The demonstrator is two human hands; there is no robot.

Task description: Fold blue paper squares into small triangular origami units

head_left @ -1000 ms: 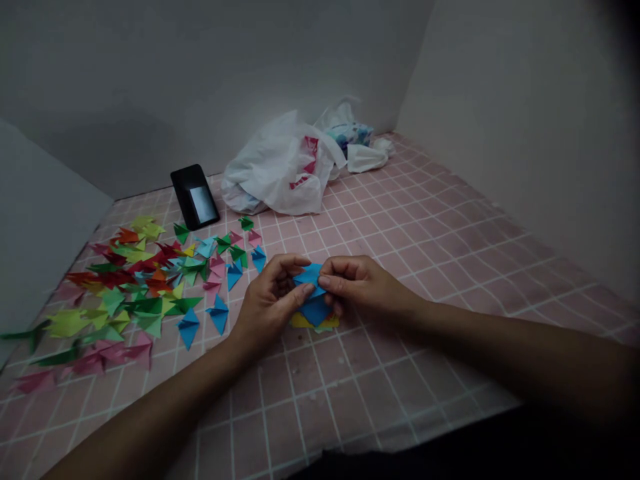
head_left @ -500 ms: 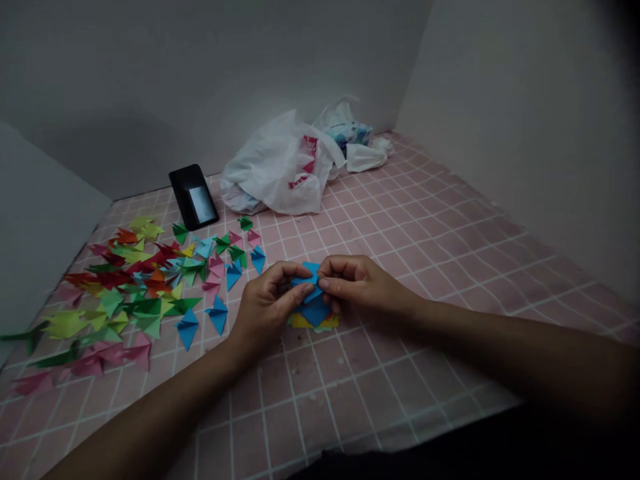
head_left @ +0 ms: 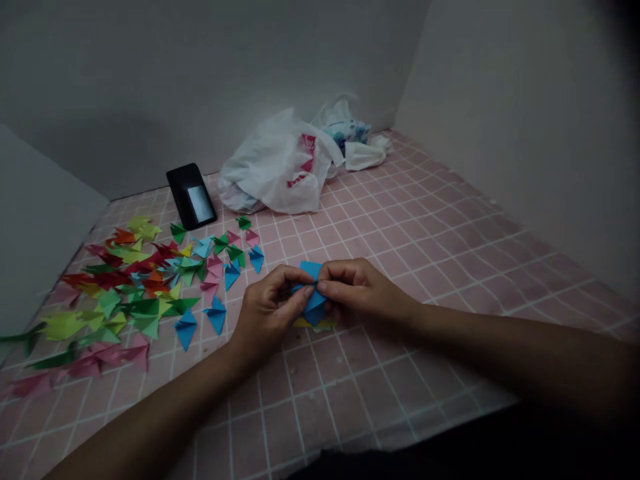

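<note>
Blue paper, matte and crisply creased, lies between the two hands near the middle of the surface; whether all the blue visible there is one piece cannot be told. The left hand grasps it with thumb and fingers, and the right hand holds it in a similar pinched grip, the thumb tips nearly meeting. Yellow paper shows beneath. The surface is covered in pink with a white grid of lines, slightly rippled toward the right. To the left lie many folded paper figures, angular and pointed, in green, yellow, red, orange, pink and blue. Behind them leans a black rectangular device with a glossy face and a pale rectangular reflection or lit area. Beside it rests a crumpled white plastic bag bearing red lettering, illegible; farther back, a blue-patterned packet adjoins a crumpled white piece.
</note>
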